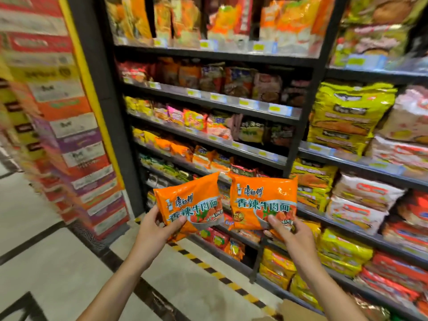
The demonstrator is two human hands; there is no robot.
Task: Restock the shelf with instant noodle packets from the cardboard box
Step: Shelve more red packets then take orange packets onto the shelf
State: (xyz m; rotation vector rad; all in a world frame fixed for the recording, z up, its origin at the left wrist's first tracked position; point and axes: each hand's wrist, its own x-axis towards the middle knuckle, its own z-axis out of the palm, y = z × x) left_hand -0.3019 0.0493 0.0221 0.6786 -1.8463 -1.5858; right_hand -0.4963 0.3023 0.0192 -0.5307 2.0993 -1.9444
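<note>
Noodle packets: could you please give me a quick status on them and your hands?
Left hand holds one orange packet; right hand holds another. Both up facing the shelf, not yet placed. Nothing in the way.

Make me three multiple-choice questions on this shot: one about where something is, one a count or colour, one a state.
1. The cardboard box shows at:
A. bottom edge, below the right forearm
B. top shelf
C. far left

2. Orange packets held:
A. one
B. two
C. four

3. The left hand:
A. hangs idle
B. presses the shelf
C. grips a packet

Answers: 1 A, only its brown corner shows there. 2 B, left packet and right packet, one per hand. 3 C, its thumb pinches the packet's lower edge; the right hand does likewise.
</note>
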